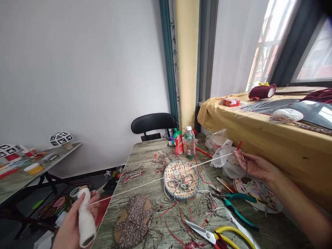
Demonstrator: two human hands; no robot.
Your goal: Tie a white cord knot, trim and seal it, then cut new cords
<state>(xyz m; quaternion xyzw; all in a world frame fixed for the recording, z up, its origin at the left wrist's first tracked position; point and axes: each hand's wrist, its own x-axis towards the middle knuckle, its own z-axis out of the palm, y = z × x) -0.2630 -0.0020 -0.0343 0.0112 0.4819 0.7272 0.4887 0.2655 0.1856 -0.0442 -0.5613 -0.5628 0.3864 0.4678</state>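
Head view: thread [212,160] crosses basket [196,178], scissors [211,237] nearby.

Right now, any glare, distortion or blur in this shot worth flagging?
Head view: window blown out, bright reflection on the dark glossy panel, lower left corner dim; right forearm looks wide-angle stretched. Same head view: left hand and right hand without obvious motion blur, white thread thin but traceable.

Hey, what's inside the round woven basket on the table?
The basket holds tangled cords and a small pale round piece. A taut white thread crosses over it. The cords cover part of its floor, so whatever lies beneath them can't be seen.
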